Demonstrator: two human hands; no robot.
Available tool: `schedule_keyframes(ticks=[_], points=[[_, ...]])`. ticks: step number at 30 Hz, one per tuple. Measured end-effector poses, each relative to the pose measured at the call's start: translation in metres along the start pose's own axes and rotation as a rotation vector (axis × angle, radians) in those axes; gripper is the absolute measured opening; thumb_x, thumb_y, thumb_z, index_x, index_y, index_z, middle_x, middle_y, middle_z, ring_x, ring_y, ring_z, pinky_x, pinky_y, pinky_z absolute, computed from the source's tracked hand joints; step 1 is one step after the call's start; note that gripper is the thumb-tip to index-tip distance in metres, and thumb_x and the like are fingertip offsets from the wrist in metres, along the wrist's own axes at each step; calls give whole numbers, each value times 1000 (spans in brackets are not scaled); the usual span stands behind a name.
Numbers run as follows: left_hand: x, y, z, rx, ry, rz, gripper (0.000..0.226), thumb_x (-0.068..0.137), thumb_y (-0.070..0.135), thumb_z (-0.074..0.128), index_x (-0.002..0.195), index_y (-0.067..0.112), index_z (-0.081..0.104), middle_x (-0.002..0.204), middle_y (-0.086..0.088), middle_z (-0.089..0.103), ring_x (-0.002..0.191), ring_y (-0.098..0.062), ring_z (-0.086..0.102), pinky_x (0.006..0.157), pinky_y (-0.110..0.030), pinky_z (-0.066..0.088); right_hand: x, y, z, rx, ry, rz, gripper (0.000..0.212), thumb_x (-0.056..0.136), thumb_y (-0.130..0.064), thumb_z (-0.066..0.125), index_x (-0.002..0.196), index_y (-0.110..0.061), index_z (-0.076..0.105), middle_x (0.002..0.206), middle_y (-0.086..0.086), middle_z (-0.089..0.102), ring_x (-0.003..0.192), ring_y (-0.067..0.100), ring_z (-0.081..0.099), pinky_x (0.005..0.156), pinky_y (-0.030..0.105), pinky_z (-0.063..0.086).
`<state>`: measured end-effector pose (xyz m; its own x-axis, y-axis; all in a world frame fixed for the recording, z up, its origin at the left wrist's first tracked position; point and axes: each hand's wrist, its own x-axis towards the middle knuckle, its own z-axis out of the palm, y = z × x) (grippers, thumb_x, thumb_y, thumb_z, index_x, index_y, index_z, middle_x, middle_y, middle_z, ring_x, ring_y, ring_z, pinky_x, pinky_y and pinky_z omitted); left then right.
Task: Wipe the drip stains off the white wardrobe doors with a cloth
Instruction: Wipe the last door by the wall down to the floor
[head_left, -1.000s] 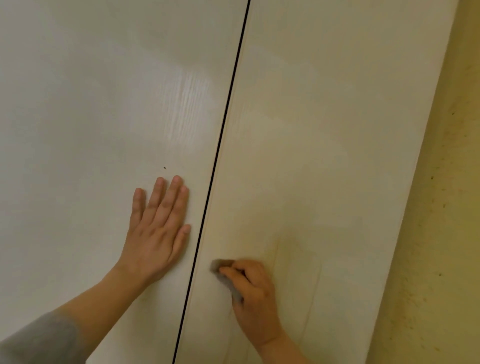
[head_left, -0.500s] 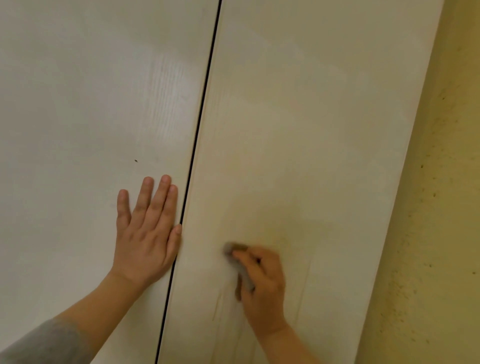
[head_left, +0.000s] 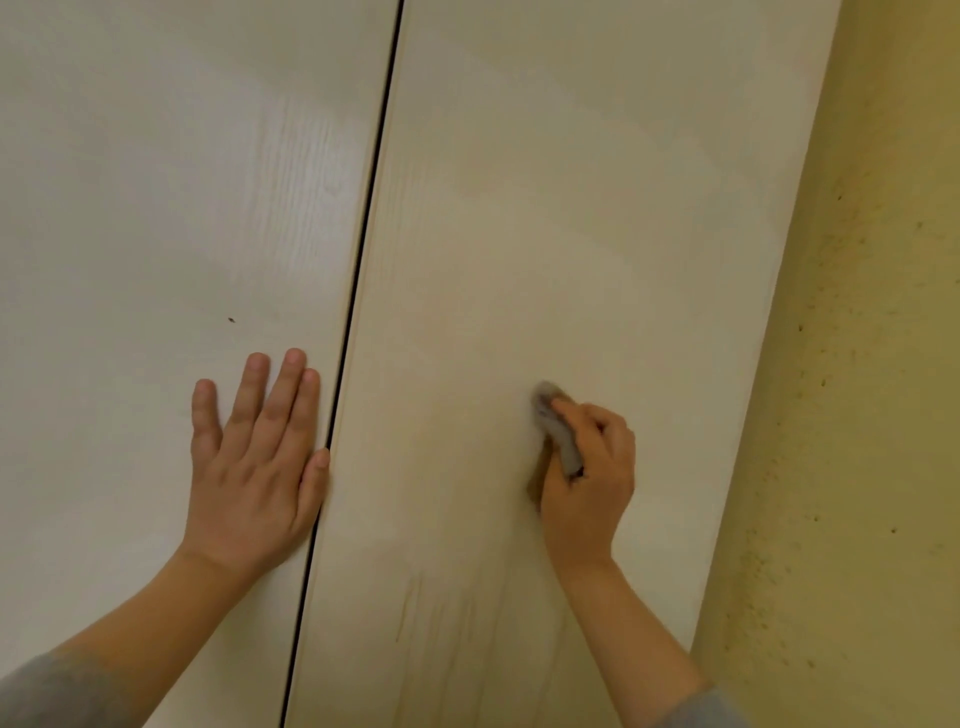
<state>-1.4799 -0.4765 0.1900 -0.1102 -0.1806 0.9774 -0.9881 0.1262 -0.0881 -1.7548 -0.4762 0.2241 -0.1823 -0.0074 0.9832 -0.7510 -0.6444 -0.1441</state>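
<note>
Two white wardrobe doors fill the view, split by a dark vertical gap (head_left: 363, 260). My left hand (head_left: 254, 462) lies flat with straight fingers on the left door (head_left: 156, 208), its thumb at the gap. My right hand (head_left: 589, 478) grips a small grey cloth (head_left: 558, 431) and presses it against the right door (head_left: 571, 208). Faint brownish drip stains (head_left: 415, 608) run down the right door below and left of the cloth. Most of the cloth is hidden inside my fingers.
A yellow wall (head_left: 857, 415) with small dark specks borders the right door's edge. A tiny dark spot (head_left: 231, 319) sits on the left door above my left hand. Grey sleeves show at the bottom corners.
My right hand has slid the cloth to the right and upward across the right door. My left hand stays flat on the left door beside the gap.
</note>
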Motion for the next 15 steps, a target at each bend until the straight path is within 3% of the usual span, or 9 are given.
schedule_keyframes(ticks=[4, 6, 8, 11, 15], points=[[0, -1, 0, 11, -1, -1, 66, 97, 34, 25, 154, 1, 21, 164, -13, 13, 152, -34, 8, 119, -60, 3, -83, -3, 0, 84, -170, -107, 31, 85, -2, 57, 110, -9, 73, 113, -7, 55, 109, 2, 51, 96, 15, 41], [0, -1, 0, 8, -9, -5, 66, 97, 34, 25, 155, 2, 20, 165, -12, 11, 152, -34, 7, 120, -60, 2, -116, -3, -9, 106, -299, -136, 38, 78, 9, 67, 109, -12, 74, 113, -9, 57, 108, 5, 56, 91, 19, 47], [0, 0, -1, 3, -14, -7, 67, 97, 34, 25, 155, 2, 19, 165, -12, 10, 152, -34, 7, 120, -59, 2, -125, 0, -22, 136, -357, -143, 38, 78, 8, 67, 108, -15, 73, 113, -11, 57, 104, 7, 59, 87, 20, 50], [0, 0, -1, -4, -7, -7, 67, 97, 34, 25, 155, 2, 19, 165, -12, 11, 152, -34, 7, 120, -58, 0, -82, 3, -39, 87, -229, -84, 37, 83, -8, 52, 112, -23, 68, 112, -15, 53, 103, 7, 56, 90, 16, 46], [1, 0, -1, 0, 1, -6, 66, 97, 34, 24, 154, 1, 21, 165, -12, 12, 152, -34, 7, 120, -57, -1, 10, 28, -37, -89, 43, 66, 33, 88, -10, 49, 114, -11, 69, 106, 0, 56, 98, 20, 55, 82, 28, 46]])
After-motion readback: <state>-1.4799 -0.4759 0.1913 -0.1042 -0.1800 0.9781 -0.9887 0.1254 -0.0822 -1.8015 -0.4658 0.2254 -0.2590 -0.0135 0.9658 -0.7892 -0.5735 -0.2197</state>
